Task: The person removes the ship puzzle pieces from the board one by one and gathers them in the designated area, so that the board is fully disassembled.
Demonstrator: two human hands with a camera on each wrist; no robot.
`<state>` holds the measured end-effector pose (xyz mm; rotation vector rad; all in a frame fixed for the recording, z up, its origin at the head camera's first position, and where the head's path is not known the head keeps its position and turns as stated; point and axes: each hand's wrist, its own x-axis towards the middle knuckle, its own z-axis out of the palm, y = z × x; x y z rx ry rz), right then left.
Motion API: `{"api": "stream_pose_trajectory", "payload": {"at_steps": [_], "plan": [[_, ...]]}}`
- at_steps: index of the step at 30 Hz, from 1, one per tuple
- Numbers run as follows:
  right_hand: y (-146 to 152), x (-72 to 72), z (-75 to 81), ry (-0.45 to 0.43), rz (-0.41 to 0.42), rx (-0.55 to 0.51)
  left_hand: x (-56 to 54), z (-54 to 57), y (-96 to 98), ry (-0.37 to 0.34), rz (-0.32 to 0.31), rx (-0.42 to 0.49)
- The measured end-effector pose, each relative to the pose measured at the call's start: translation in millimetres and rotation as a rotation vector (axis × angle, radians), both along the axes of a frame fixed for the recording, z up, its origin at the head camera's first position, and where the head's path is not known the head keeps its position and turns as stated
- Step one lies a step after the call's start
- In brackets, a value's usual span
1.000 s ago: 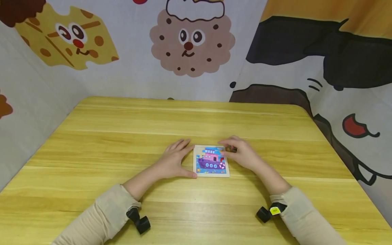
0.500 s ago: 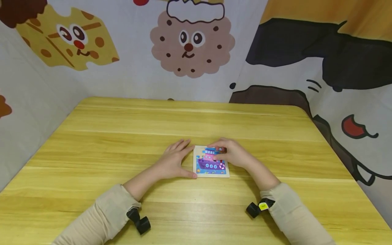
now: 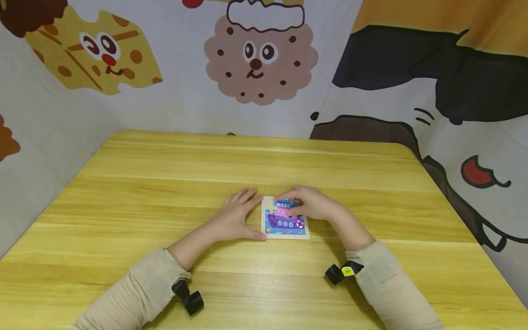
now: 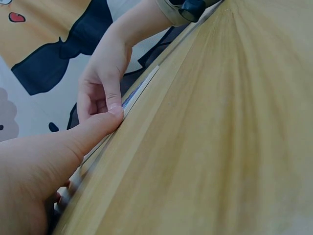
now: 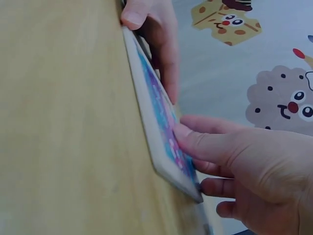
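A small jigsaw puzzle (image 3: 284, 222) in a pale frame lies flat, picturing a purple and pink boat on blue. Bare cream shows at its upper left corner. My left hand (image 3: 235, 217) spreads along the left edge; its thumb (image 4: 100, 126) touches the near left corner, and its forefinger reaches the far one. Over the upper right part is my right hand (image 3: 315, 204), fingers bent. The right thumb (image 5: 195, 139) is at the picture surface, with the forefinger apart from it near the far edge. Whether a piece is pinched there is hidden by the fingers.
The wood-grain table (image 3: 173, 183) extends around the puzzle on all sides. Behind it hangs a white cloth (image 3: 177, 105) printed with cartoon food. A black wrist camera (image 3: 187, 298) sits at the left cuff, another camera (image 3: 336, 273) at the right.
My right hand has moved left from the puzzle's right edge onto its upper part, slowing in the last half second. The left hand and the puzzle have stayed in place.
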<state>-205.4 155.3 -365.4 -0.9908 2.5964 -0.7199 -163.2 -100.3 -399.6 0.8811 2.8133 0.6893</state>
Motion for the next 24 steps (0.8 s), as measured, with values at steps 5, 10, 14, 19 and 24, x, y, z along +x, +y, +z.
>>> {"api": "stream_pose_trajectory", "payload": {"at_steps": [5, 10, 14, 19, 24], "plan": [[-1.7, -3.2, 2.3, -0.011, 0.023, 0.070, 0.1, 0.0, 0.4, -0.004, 0.000, -0.003], [-4.1, -3.7, 4.6, -0.025, 0.017, 0.094, 0.5, 0.4, 0.0, -0.003, 0.001, -0.001], [-6.0, -3.5, 4.6, -0.030, 0.011, 0.095, 0.6, 0.7, -0.4, -0.002, 0.002, 0.000], [-7.2, -2.3, 3.1, -0.014, -0.001, 0.091, 0.6, 1.0, -0.5, -0.004, 0.002, 0.002], [-6.3, -0.4, 1.9, -0.006, -0.018, 0.059, 0.2, 0.1, -0.2, 0.001, 0.003, -0.002]]}}
